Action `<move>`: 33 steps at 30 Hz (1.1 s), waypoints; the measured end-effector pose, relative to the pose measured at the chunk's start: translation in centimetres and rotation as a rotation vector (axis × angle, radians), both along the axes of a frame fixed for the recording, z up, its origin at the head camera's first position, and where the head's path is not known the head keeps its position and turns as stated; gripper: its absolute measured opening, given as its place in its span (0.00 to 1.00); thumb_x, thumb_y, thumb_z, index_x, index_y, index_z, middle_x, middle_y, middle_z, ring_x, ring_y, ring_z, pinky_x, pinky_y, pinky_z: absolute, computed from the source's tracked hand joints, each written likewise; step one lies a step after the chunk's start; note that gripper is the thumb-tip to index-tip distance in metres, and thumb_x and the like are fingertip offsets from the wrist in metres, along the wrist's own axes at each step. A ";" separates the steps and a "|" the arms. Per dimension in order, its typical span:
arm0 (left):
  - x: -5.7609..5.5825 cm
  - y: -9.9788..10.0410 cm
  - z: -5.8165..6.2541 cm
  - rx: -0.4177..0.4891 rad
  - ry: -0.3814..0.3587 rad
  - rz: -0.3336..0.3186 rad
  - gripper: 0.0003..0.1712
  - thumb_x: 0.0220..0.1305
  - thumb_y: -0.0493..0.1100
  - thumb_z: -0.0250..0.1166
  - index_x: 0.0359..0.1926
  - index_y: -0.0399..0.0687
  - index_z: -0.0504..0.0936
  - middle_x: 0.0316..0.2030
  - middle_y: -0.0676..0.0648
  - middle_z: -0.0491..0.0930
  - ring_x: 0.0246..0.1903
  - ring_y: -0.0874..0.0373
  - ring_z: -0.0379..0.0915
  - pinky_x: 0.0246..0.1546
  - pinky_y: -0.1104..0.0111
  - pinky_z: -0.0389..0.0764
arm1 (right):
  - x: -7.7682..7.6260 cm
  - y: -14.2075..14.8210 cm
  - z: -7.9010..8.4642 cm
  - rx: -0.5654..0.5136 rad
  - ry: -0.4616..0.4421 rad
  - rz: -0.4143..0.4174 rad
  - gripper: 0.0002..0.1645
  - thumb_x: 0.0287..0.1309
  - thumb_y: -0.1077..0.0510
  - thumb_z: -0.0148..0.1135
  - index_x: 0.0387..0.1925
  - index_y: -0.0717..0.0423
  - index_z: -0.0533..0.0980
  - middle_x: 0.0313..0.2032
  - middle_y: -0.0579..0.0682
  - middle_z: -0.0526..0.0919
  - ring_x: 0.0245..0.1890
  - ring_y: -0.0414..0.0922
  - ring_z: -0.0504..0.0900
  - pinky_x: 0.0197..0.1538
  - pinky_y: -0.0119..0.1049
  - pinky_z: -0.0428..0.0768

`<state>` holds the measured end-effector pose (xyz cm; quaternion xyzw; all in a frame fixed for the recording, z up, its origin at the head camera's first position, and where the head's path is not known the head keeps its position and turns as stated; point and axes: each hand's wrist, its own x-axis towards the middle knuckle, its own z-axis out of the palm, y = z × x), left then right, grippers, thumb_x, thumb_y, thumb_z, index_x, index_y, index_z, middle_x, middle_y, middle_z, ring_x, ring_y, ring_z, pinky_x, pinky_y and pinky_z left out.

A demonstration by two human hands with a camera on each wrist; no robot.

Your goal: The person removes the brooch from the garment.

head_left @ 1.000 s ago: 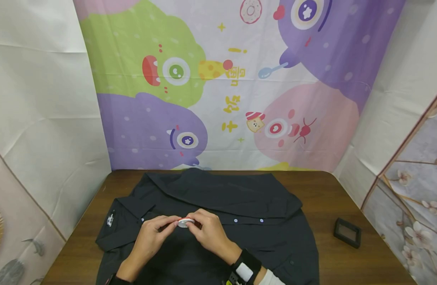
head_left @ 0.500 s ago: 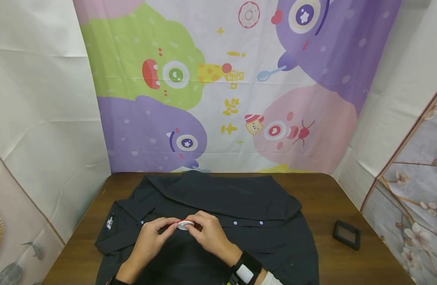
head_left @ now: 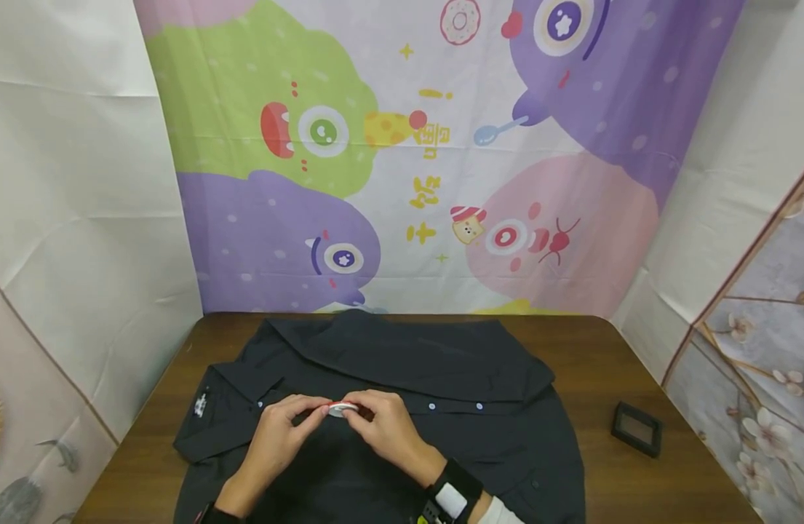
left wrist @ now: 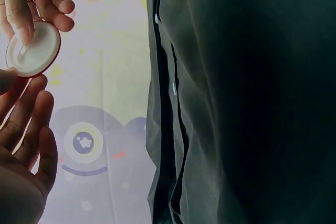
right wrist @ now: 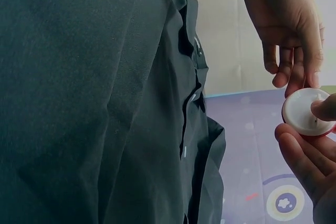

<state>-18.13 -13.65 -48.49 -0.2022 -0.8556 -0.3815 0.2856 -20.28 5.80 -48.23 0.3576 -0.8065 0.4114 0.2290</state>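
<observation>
Both hands hold a round pin badge [head_left: 340,410] between them above a dark shirt [head_left: 336,480]. Its white back and red rim show, with a small metal pin on the back in the right wrist view. My left hand [head_left: 276,438] pinches the badge's left edge between thumb and fingers. On the other side, my right hand [head_left: 390,434] grips it, the thumb pressing on the white back [right wrist: 299,111] over the pin. The shirt lies spread on the table, its button front running crosswise with small white buttons [head_left: 431,407].
A small black frame-like box [head_left: 637,429] lies on the right of the brown wooden table [head_left: 611,371]. White print [head_left: 201,405] marks the shirt's left part. Behind the table hangs a cartoon cloth [head_left: 402,276], with pale sheets at both sides.
The hands keep their hold on the badge in the same place, with only a slight tilt of it. The head view shifts a little; the shirt and black box stay put.
</observation>
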 end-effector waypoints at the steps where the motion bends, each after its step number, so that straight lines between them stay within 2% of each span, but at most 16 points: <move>1: 0.0 0.0 0.0 0.001 0.001 0.005 0.07 0.52 0.35 0.73 0.33 0.49 0.89 0.30 0.55 0.87 0.32 0.68 0.80 0.32 0.65 0.83 | 0.0 0.0 0.0 0.000 0.000 0.004 0.05 0.55 0.63 0.69 0.35 0.55 0.83 0.24 0.45 0.82 0.22 0.29 0.70 0.28 0.14 0.68; 8: 0.0 0.1 0.2 0.020 -0.028 0.006 0.07 0.52 0.35 0.73 0.34 0.50 0.89 0.31 0.56 0.87 0.33 0.68 0.81 0.32 0.67 0.82 | -0.1 0.1 0.1 -0.004 0.014 0.014 0.04 0.55 0.63 0.69 0.35 0.54 0.83 0.25 0.45 0.82 0.23 0.29 0.72 0.29 0.14 0.70; 10: 0.2 0.2 0.3 0.047 -0.058 -0.002 0.07 0.53 0.35 0.73 0.34 0.49 0.89 0.31 0.56 0.87 0.33 0.70 0.80 0.32 0.66 0.83 | 0.0 0.1 0.1 -0.011 0.011 0.012 0.04 0.55 0.63 0.69 0.34 0.54 0.83 0.26 0.45 0.83 0.24 0.29 0.73 0.29 0.15 0.71; 14: 0.4 0.4 0.6 0.115 -0.131 -0.005 0.06 0.54 0.36 0.72 0.35 0.48 0.89 0.31 0.55 0.87 0.31 0.73 0.78 0.31 0.72 0.81 | 0.1 0.2 0.3 -0.026 -0.003 0.011 0.04 0.55 0.63 0.69 0.34 0.55 0.83 0.27 0.46 0.84 0.25 0.30 0.75 0.30 0.16 0.74; 17: 0.4 0.4 0.8 0.145 -0.159 -0.004 0.05 0.55 0.36 0.72 0.35 0.46 0.89 0.31 0.54 0.87 0.31 0.74 0.77 0.31 0.75 0.79 | 0.1 0.2 0.3 -0.032 -0.011 0.013 0.04 0.56 0.63 0.69 0.35 0.55 0.83 0.28 0.46 0.85 0.25 0.31 0.76 0.31 0.16 0.74; 28: 0.4 0.5 0.8 0.168 -0.179 -0.007 0.05 0.55 0.36 0.72 0.35 0.45 0.88 0.32 0.54 0.87 0.31 0.74 0.77 0.31 0.72 0.81 | 0.0 0.2 0.2 -0.039 -0.008 0.030 0.05 0.54 0.64 0.70 0.35 0.56 0.83 0.31 0.48 0.86 0.28 0.34 0.80 0.34 0.17 0.77; 33: 0.4 0.4 0.8 0.174 -0.183 0.000 0.06 0.55 0.36 0.72 0.36 0.46 0.88 0.32 0.53 0.87 0.31 0.73 0.76 0.31 0.73 0.80 | 0.1 0.3 0.3 -0.023 -0.077 0.075 0.08 0.55 0.63 0.69 0.38 0.57 0.82 0.35 0.50 0.86 0.31 0.37 0.83 0.36 0.22 0.81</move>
